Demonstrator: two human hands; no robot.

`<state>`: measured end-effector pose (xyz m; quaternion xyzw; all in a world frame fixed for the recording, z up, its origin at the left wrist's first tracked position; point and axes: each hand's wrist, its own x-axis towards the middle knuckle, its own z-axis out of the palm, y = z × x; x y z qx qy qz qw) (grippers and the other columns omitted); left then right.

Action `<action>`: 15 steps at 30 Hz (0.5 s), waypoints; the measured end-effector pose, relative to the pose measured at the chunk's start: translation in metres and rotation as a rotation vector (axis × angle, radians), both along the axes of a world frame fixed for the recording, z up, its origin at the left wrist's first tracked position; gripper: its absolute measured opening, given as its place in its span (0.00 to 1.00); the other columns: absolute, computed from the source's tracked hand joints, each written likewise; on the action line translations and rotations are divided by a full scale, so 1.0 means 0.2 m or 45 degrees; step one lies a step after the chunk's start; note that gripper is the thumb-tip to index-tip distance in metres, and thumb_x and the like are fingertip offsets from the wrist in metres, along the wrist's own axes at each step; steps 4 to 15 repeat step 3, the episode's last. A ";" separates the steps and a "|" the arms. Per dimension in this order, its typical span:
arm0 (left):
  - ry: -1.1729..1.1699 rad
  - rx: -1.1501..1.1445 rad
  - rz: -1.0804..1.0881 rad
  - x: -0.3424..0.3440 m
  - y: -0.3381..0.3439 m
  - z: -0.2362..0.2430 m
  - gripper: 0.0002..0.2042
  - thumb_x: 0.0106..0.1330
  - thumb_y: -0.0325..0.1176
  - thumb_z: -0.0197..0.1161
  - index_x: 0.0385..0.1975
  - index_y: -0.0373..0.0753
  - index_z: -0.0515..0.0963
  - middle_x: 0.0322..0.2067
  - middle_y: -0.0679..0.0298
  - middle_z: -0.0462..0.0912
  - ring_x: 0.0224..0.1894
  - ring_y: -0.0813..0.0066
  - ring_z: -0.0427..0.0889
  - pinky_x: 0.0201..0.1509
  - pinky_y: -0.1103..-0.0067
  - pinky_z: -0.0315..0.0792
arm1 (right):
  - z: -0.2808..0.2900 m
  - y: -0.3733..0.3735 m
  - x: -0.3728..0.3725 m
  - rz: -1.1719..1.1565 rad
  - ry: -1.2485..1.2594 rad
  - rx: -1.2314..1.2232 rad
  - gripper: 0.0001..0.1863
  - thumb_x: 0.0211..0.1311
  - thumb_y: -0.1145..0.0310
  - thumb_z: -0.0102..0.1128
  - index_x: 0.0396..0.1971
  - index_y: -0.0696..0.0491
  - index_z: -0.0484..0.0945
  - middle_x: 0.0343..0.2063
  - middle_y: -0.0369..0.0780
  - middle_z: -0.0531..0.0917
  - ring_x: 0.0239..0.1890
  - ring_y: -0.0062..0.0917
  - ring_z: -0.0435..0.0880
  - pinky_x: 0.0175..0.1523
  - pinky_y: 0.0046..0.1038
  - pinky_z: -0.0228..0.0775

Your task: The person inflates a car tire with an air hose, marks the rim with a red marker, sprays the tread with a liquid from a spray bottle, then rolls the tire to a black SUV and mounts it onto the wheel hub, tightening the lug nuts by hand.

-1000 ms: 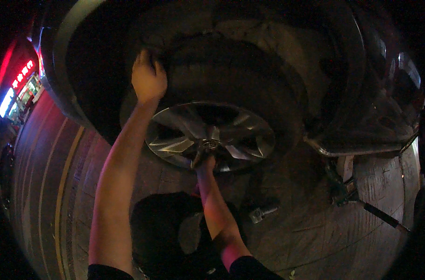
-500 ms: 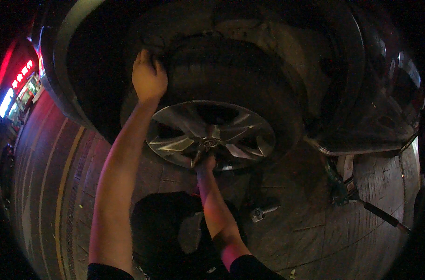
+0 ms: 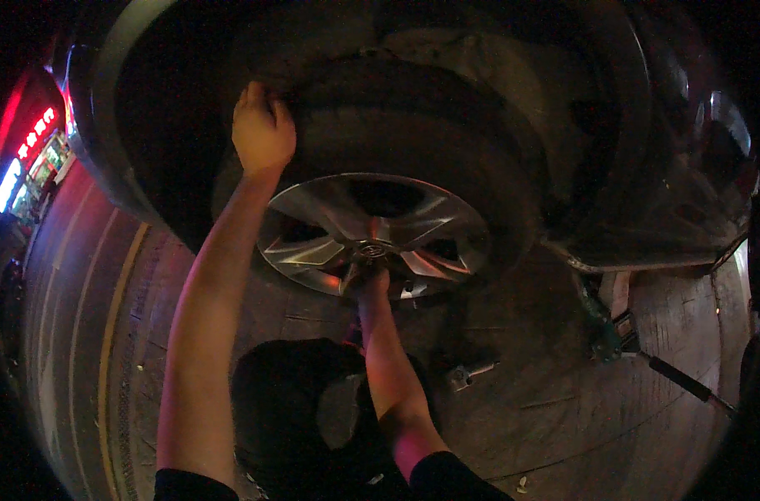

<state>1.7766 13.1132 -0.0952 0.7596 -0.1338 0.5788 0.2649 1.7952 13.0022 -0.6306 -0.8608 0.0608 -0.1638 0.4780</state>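
A car wheel with a silver spoked rim and a dark tyre sits in the wheel arch in front of me. My left hand lies against the upper left of the tyre, its fingers bent over the tread edge. Low on the rim, just under the hub cap, my right hand reaches in at the spokes. Deep shadow covers the fingers of that hand, so anything in them is hidden.
A jack with a long dark handle stands under the car's sill at the right. On the paving lies a silver tool, its kind too dim to tell. A yellow-lined road and lit signs are at the left.
The view has shifted slightly, so the wheel appears a little higher. My right hand stays low on the rim with a small shift, and my left hand keeps its place on the tyre.
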 end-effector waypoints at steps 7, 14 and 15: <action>-0.040 0.043 0.066 0.04 0.07 -0.06 0.11 0.62 0.32 0.53 0.40 0.33 0.72 0.41 0.44 0.78 0.46 0.42 0.76 0.49 0.58 0.71 | -0.11 0.16 0.07 0.030 -0.180 0.315 0.25 0.72 0.54 0.45 0.63 0.51 0.69 0.61 0.43 0.73 0.61 0.34 0.73 0.62 0.37 0.68; -0.040 0.043 0.066 0.04 0.07 -0.06 0.11 0.62 0.32 0.53 0.40 0.33 0.72 0.41 0.44 0.78 0.46 0.42 0.76 0.49 0.58 0.71 | -0.11 0.16 0.07 0.030 -0.180 0.315 0.25 0.72 0.54 0.45 0.63 0.51 0.69 0.61 0.43 0.73 0.61 0.34 0.73 0.62 0.37 0.68; -0.040 0.043 0.066 0.04 0.07 -0.06 0.11 0.62 0.32 0.53 0.40 0.33 0.72 0.41 0.44 0.78 0.46 0.42 0.76 0.49 0.58 0.71 | -0.11 0.16 0.07 0.030 -0.180 0.315 0.25 0.72 0.54 0.45 0.63 0.51 0.69 0.61 0.43 0.73 0.61 0.34 0.73 0.62 0.37 0.68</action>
